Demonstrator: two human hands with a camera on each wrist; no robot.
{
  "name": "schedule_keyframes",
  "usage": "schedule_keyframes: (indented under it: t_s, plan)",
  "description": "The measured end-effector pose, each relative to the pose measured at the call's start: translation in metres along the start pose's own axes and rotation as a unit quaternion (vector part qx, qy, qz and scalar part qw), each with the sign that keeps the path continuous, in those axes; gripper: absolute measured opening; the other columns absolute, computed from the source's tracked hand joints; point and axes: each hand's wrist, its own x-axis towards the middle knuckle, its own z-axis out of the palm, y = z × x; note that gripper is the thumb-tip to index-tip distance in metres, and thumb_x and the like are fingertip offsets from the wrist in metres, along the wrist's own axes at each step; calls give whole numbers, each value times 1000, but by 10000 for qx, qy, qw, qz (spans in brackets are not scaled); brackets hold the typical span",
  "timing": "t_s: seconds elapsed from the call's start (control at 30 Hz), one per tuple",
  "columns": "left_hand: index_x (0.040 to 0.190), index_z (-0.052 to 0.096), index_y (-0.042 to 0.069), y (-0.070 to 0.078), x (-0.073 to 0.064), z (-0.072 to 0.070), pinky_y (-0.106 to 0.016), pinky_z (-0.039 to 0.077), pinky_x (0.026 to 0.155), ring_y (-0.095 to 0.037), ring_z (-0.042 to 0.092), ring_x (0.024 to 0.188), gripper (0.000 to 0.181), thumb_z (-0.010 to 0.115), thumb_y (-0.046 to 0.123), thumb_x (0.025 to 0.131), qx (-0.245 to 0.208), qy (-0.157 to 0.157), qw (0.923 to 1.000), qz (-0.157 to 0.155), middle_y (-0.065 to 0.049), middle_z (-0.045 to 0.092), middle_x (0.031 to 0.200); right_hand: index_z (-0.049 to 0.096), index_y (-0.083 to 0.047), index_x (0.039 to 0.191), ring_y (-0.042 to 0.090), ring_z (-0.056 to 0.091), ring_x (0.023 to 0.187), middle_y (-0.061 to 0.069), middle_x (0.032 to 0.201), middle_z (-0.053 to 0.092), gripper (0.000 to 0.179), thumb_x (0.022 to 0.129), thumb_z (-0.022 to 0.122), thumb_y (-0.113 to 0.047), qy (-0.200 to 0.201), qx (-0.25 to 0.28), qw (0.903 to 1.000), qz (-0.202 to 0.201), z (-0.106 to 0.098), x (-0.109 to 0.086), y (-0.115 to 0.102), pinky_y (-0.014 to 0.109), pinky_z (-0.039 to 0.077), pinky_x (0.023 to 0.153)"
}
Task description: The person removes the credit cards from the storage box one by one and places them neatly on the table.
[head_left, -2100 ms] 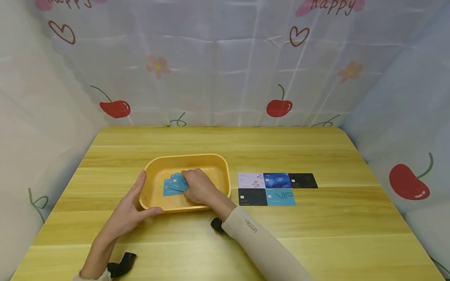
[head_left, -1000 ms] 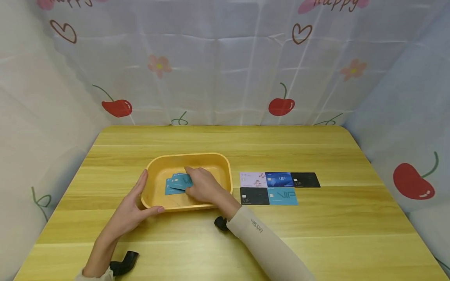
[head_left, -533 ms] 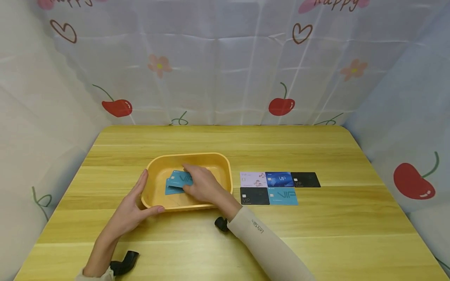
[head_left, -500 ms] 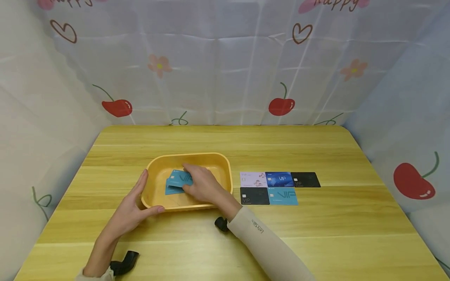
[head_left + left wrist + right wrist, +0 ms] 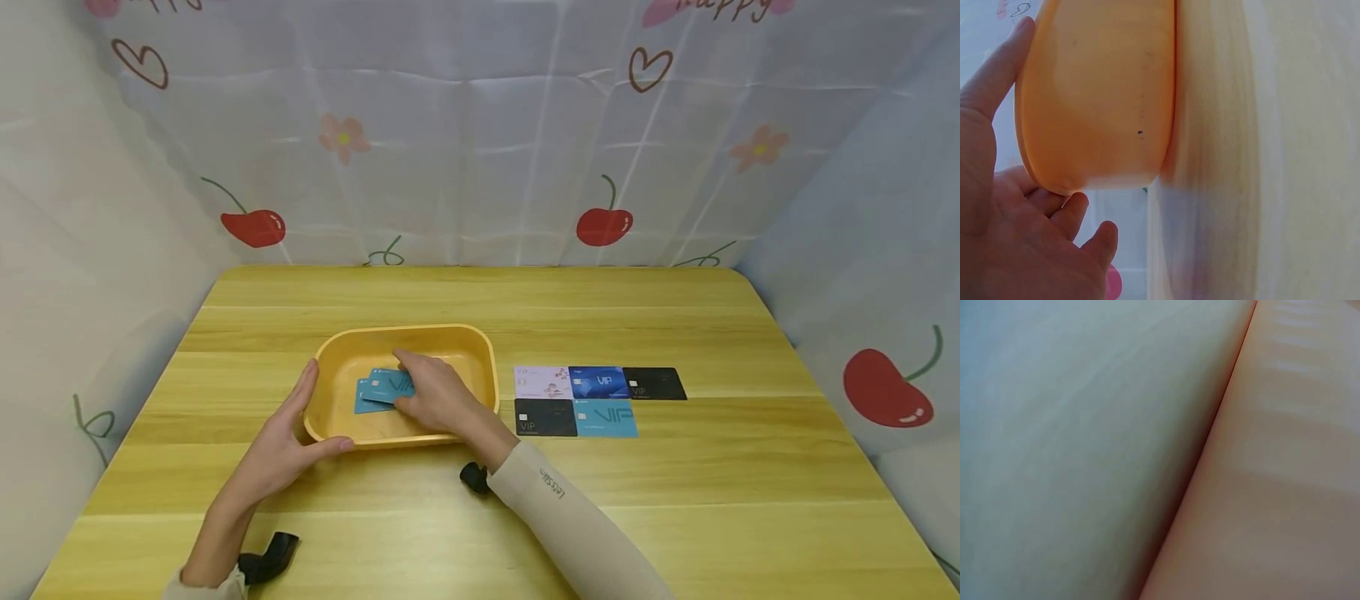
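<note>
In the head view a yellow plastic tray sits on the table, left of the middle. My left hand holds the tray's left end, thumb at the near side and fingers at the far left corner. In the left wrist view, the fingers of this left hand lie along the tray rim. Inside the tray, my right hand pinches a light blue VIP card by its right end. Beneath it lies another blue card. Fingertips are partly hidden; the right wrist view shows only blurred surfaces.
Right of the tray, several cards lie edge to edge in two rows: a pink one, a dark blue one, a black one, another black one and a light blue one. Black wrist devices show near both wrists.
The blue cards in the tray shift: the fanned group has become one card held over another. My right hand has moved slightly right and tilted the top card. My left hand keeps its hold.
</note>
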Motion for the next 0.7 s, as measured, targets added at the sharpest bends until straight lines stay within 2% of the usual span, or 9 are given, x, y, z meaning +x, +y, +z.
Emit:
schedule_keyframes:
  t_s: [0.23, 0.4, 0.57, 0.7]
  plan:
    - [159, 3, 18, 0, 0, 0, -58, 7, 114, -23, -1, 149, 111, 83, 21, 82, 6, 1, 10000, 3, -3, 0, 165, 43, -1, 147, 22, 56, 122, 13, 133, 60, 65, 90, 72, -16, 56, 75, 9998, -164, 0, 0, 1, 33, 42, 102]
    - [159, 2, 18, -1, 0, 0, -58, 6, 114, -23, -1, 149, 111, 82, 20, 83, -21, -20, 10000, 44, -4, -1, 165, 38, 0, 150, 23, 51, 129, 13, 142, 53, 68, 92, 71, -16, -276, -302, 9991, -130, 3, 0, 2, 32, 39, 106]
    - [159, 3, 18, -2, 0, 1, -58, 6, 114, -23, -2, 149, 111, 83, 20, 82, -40, -17, 10000, 28, -3, -1, 164, 37, 2, 150, 26, 56, 123, 15, 136, 58, 70, 91, 71, -15, -506, -901, 9946, -139, 6, 2, 3, 32, 44, 101]
    - [159, 3, 18, -1, 0, 1, -59, 6, 114, -23, -1, 149, 112, 83, 21, 82, -25, -17, 10000, 12, -5, -1, 164, 38, 1, 150, 25, 55, 123, 14, 136, 57, 71, 90, 73, -15, -556, -999, 9934, -97, 9, 4, 4, 32, 44, 101]
